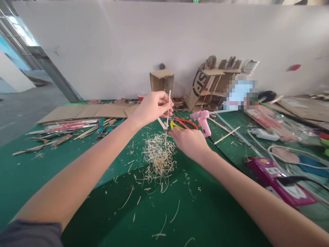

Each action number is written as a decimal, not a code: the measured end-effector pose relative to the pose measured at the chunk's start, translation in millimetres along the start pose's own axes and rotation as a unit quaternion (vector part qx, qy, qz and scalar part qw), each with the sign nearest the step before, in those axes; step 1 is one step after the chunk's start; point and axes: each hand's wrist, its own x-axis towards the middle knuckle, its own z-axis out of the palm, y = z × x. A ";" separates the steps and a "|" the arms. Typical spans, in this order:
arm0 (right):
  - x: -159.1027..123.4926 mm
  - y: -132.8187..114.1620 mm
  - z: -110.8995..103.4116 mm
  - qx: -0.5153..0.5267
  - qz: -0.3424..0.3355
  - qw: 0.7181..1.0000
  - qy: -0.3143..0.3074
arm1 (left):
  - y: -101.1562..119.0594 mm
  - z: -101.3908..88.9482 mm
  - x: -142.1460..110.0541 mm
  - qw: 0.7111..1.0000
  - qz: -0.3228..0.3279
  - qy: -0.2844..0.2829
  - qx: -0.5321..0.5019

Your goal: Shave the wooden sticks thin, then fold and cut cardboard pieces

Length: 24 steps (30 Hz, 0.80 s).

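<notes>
Pinched in the fingers of my left hand (156, 105), a thin wooden stick (167, 118) stands nearly upright over a heap of pale wood shavings (159, 156). My right hand (189, 141) is closed beside the stick's lower part, thumb and fingers curled close to it. A small dark piece shows at those fingertips, but what the hand grips is mostly hidden. Just behind my right hand is a tool with red-orange handles (185, 122) and a yellow part, partly covered by the hand. Loose curls and slivers lie scattered on the green tabletop (113, 212).
A pink glue gun (204, 122) stands right of my hands, its black cord trailing right. Farther right lies a purple device (280, 181) with cables. Cardboard structures (205, 87) stand against the white wall. On the left are pliers (102, 127), sticks and a flat cardboard strip (84, 112).
</notes>
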 end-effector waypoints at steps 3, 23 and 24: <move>5.3 4.2 -7.1 0.004 0.041 0.998 0.038 | 3.4 1.6 -1.5 1.000 0.015 -0.004 -0.001; -0.4 -3.3 3.0 0.001 0.000 1.000 -0.010 | 0.3 1.6 -0.1 0.999 0.032 0.005 -0.003; -0.2 -2.8 3.7 -0.004 0.010 1.000 0.006 | 0.4 1.7 -0.1 0.999 0.032 0.006 0.000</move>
